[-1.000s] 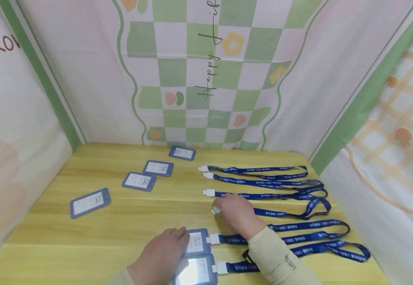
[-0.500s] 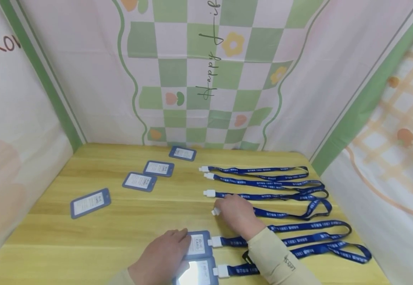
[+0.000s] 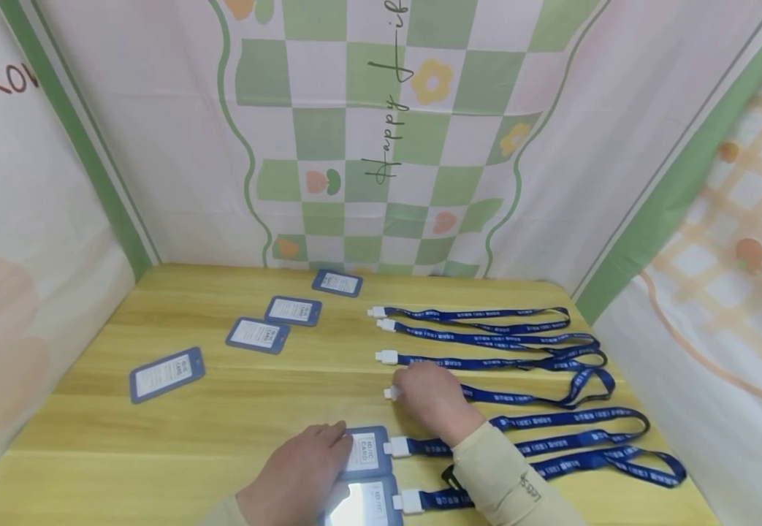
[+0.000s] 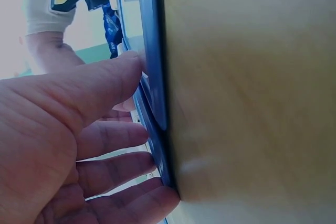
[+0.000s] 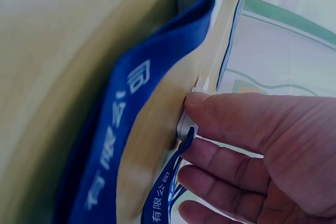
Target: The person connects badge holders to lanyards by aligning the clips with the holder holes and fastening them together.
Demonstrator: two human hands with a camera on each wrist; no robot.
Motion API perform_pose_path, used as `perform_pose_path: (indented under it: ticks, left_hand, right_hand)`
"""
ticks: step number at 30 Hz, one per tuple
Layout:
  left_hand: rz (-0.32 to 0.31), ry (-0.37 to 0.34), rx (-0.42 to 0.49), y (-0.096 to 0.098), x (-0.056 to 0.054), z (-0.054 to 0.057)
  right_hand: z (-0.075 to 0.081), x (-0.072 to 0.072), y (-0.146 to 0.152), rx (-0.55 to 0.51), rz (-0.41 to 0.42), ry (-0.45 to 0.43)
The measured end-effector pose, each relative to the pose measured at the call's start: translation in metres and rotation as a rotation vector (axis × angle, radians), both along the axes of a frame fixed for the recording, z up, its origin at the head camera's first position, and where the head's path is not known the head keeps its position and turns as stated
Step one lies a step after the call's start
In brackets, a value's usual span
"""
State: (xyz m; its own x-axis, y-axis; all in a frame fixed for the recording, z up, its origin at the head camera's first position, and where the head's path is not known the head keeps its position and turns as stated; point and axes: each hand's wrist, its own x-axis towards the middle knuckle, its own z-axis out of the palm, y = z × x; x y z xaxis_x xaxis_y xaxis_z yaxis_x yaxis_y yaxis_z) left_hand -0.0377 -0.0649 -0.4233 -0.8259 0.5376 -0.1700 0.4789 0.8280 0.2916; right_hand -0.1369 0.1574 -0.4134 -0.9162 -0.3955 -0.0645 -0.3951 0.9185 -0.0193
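Note:
My left hand [image 3: 298,471] lies over the left ends of two blue card holders, its thumb and fingertips at their edges. The upper card holder [image 3: 365,453] and the lower card holder [image 3: 374,502], which shines with glare, lie side by side, each joined to the white clip of a blue lanyard. My right hand [image 3: 435,398] pinches another lanyard by its white clip [image 3: 390,394]; the right wrist view shows thumb and forefinger on that clip [image 5: 187,123]. The lanyard's blue strap [image 3: 519,397] trails off to the right, partly hidden by the hand.
Three more lanyards [image 3: 459,361] lie behind my right hand, clips facing left. Several loose card holders [image 3: 166,374] are spread over the left and back of the wooden table [image 3: 223,431]. Printed cloth [image 3: 328,131] hangs along the back and both sides.
My right hand has shifted slightly left with the pinched clip, which has turned from tilted to straighter. The left hand has stayed almost still on the card holders.

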Motion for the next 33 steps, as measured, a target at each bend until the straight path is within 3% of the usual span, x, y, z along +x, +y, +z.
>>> perform_pose_path:
  ticks: [15, 33]
  left_hand:
    - [-0.026, 0.061, -0.012, -0.001, 0.0, 0.002]
    - [-0.023, 0.042, -0.004, 0.0, 0.0, 0.002]
  right_hand:
    - [-0.001, 0.002, -0.011, -0.033, 0.02, -0.057]
    - [-0.004, 0.005, -0.018, -0.057, 0.043, -0.046]
